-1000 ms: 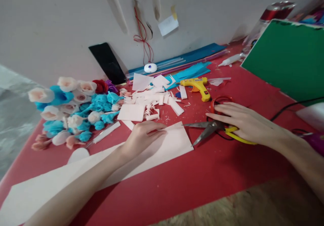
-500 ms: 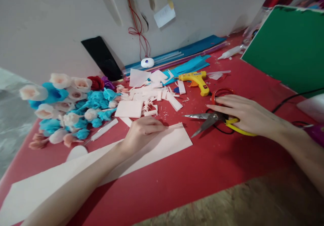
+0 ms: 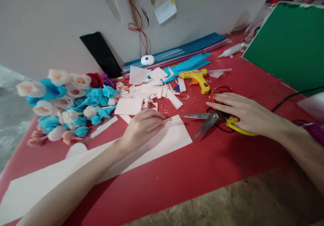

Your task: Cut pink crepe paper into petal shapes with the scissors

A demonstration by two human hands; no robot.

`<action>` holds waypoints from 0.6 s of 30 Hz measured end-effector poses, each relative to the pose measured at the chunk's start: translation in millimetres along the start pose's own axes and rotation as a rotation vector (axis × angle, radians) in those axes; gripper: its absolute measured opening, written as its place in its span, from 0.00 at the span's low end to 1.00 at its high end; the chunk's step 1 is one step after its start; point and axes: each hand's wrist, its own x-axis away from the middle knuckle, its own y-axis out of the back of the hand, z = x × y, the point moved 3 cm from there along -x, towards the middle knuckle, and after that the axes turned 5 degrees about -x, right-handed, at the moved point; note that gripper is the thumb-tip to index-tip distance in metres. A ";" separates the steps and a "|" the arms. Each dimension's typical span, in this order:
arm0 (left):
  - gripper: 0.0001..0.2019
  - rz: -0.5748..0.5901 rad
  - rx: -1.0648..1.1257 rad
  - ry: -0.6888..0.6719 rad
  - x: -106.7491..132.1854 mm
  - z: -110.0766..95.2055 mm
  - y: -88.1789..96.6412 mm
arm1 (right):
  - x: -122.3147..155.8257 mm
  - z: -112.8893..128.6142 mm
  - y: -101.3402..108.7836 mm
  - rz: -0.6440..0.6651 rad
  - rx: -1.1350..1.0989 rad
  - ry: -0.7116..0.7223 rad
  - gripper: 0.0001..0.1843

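My left hand (image 3: 143,126) rests over the far edge of a long pale paper sheet (image 3: 174,135). Its fingers are loosely bent, with the tips and thumb slightly apart near the paper's right end. The sheet lies slantwise on the red tabletop, partly covered by my left forearm. In my right hand (image 3: 244,113) are scissors (image 3: 211,122) with one red and one yellow handle loop. Their blades are spread and point left, the lower tip close to the sheet's right corner.
Paper scraps (image 3: 144,92) lie beyond the sheet, beside a yellow glue gun (image 3: 197,77). Blue and pale paper flowers (image 3: 76,106) crowd the left. A dark phone-like slab (image 3: 101,55) leans on the wall. A green board (image 3: 288,47) stands at right, near a black cable (image 3: 291,97).
The narrow folded strip along the sheet's far right edge now lies flat. My left hand has lifted slightly and its fingers have loosened. The scissors stay spread in my right hand.
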 end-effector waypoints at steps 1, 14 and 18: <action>0.04 0.013 0.029 0.038 -1.0 -1.0 3.0 | 0.1 1.4 0.4 0.006 -0.004 0.000 0.37; 0.14 0.164 0.131 -0.023 -1.5 -9.5 7.5 | -7.6 21.2 -4.0 0.079 0.118 0.184 0.34; 0.20 0.403 0.186 -0.184 4.4 -15.7 -8.9 | -9.0 23.9 -6.2 0.092 0.147 0.207 0.32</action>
